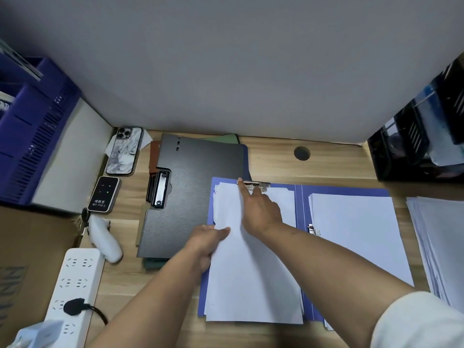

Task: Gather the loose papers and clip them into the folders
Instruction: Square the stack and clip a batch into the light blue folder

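Observation:
An open blue folder [300,209] lies on the wooden desk. A stack of white papers [253,277] sits on its left half, and another white stack [356,237] covers its right half beside a side clip [312,229]. My left hand [208,241] pinches the left edge of the left stack. My right hand [261,209] reaches over the papers, its index finger touching the metal clip [256,185] at the folder's top. A closed grey folder [195,194] with a black clip lies to the left on other folders.
More loose papers [442,247] lie at the right edge. A phone [124,151], a small Wi-Fi device [104,194], a white object [105,239] and a power strip [72,285] sit at the left. A blue crate [32,131] stands far left, a black organiser [421,139] far right.

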Demonstrator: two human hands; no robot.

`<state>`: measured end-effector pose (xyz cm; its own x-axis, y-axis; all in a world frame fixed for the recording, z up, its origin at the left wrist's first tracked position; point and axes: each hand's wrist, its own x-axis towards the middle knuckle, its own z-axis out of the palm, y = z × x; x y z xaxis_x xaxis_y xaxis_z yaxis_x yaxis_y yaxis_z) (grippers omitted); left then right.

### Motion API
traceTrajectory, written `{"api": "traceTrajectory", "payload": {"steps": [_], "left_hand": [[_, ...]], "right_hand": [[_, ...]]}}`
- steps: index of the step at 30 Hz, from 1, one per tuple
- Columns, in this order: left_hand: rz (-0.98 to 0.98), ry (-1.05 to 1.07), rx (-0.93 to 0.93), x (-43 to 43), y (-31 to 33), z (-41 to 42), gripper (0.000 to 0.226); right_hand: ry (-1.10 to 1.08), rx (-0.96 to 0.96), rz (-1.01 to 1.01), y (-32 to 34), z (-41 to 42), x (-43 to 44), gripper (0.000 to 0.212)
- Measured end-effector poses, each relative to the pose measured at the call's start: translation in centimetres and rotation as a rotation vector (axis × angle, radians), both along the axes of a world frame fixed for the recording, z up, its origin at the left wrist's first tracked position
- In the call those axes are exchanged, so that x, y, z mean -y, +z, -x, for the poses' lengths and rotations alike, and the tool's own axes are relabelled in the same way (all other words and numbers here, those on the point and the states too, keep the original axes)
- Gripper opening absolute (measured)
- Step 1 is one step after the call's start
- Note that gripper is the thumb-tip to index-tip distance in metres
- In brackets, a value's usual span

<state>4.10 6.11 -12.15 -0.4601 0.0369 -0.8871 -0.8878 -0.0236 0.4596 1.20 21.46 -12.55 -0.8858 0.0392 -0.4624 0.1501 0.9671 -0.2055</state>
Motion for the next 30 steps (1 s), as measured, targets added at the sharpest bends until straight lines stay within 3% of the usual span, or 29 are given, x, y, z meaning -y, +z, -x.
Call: {"api": "traceTrajectory", "payload": {"steps": [5, 8, 10, 12, 15, 18, 22, 26, 30], "left_hand": [[0.066, -0.028, -0.071, -0.1, 0.4, -0.3, 0.014], [0.347, -0.169, -0.238, 0.1, 1.0, -0.3, 0.013], [0.517, -0.195, -0.323, 0.3, 1.6, -0.2, 0.010], [0.614, -0.223, -0.391, 0.4, 2.1, -0.3, 0.021], [0.807, -0.393, -0.441, 0.0, 2.6, -0.9, 0.040], [0.811, -0.464, -0.256, -1.2, 2.9, -1.7, 0.051], [0.802, -0.429, -0.068, -2.2, 3.0, -3.6, 0.064], [0.853, -0.384, -0.116, -2.6, 4.2, -3.6, 0.068], [0.888, -0.280, -0.354, -4.1, 8.7, -1.7, 0.053]], "right_hand": [[0.007, 0.085, 0.046, 0.3, 0.3, -0.2, 0.100], [-0.063, 0.059, 0.136, 1.2, -1.0, -0.7, 0.093], [-0.157, -0.059, 0.144, 1.5, -2.8, -1.7, 0.082], [-0.296, -0.142, 0.077, 1.4, -5.0, -3.1, 0.069], [-0.601, -0.084, 0.029, 0.8, -8.9, -5.8, 0.053], [-0.796, 0.023, 0.061, 0.2, -12.5, -7.3, 0.045], [-0.875, 0.083, 0.088, 0.1, -14.7, -6.3, 0.031], [-0.819, 0.122, 0.152, 0.5, -14.2, -7.0, 0.029], [-0.806, 0.143, 0.451, 1.4, -11.3, -9.4, 0.014]]}}
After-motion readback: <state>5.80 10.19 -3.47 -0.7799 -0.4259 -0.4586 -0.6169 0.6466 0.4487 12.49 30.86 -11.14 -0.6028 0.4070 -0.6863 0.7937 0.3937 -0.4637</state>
